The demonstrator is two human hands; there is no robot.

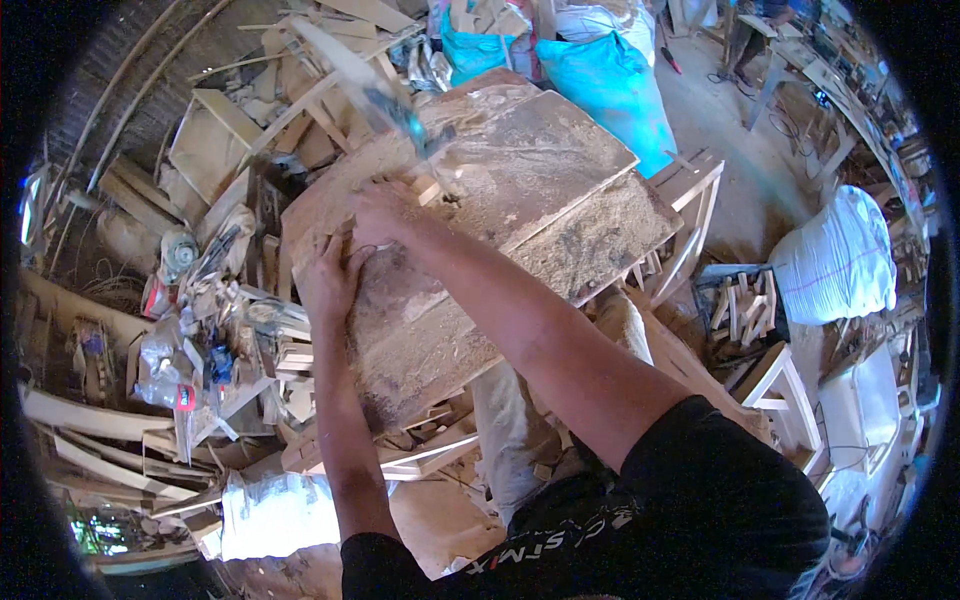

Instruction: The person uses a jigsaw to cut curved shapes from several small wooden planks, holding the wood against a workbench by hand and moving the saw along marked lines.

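Apparently to steady it for the blow, the left hand (325, 280) presses flat on a small wood piece (352, 240) at the sawdust-covered workbench (560, 200) edge, while the right hand (385, 212) grips a blurred, raised hammer (400, 115) above it.

Crowded woodwork shop, daylight. Dusty concrete floor (730, 130) at upper right. Blue sacks (610, 85) behind sawdust-covered workbench (560, 190). White sack (835, 260) at right. Wood offcuts (270, 110) piled at left. Unfinished wooden frames (780, 385) near bench.
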